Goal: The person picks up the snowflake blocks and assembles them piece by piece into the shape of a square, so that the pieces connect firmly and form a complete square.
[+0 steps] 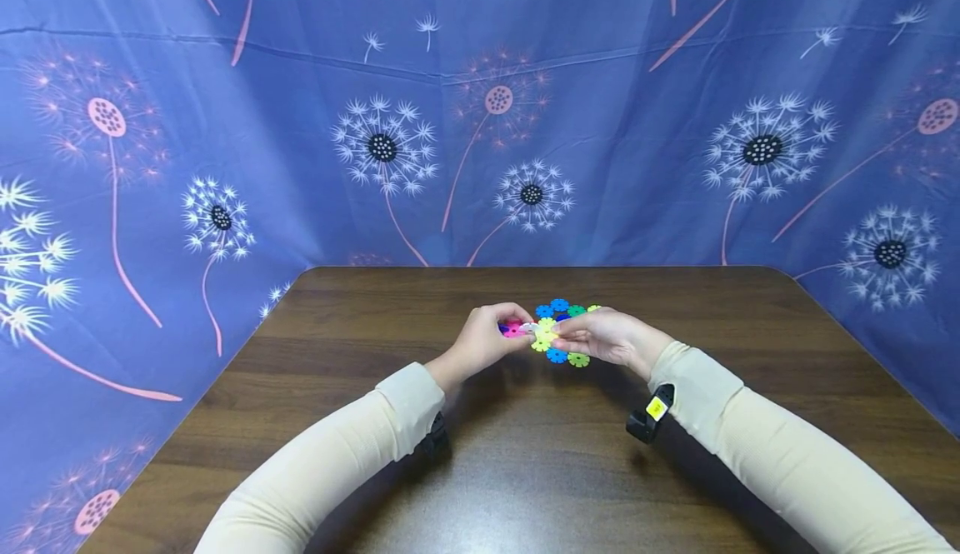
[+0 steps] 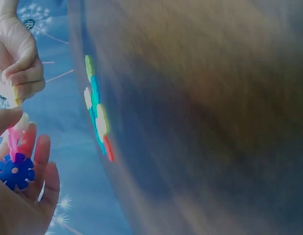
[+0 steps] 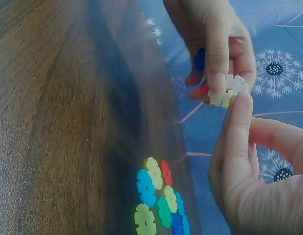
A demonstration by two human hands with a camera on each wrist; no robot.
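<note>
My left hand [image 1: 480, 341] pinches a joined row of notched plastic snowflake discs between thumb and fingers. In this row are a blue disc [image 2: 15, 171], a pink disc [image 2: 13, 144] and a white disc [image 3: 236, 84]. Opposite it, my right hand [image 1: 618, 339] pinches a yellow disc [image 3: 229, 100] at its fingertips. The yellow disc meets the white one; how far their slots engage is hidden by the fingers. Both hands are raised above the table, close together.
Loose discs lie on the brown table [image 1: 525, 471] beneath the hands, among them a blue one [image 3: 146, 187], a red one [image 3: 165, 172], a green one [image 3: 164, 211] and a yellow-green one [image 3: 145, 219]. A blue dandelion-print cloth [image 1: 615, 137] hangs behind the table.
</note>
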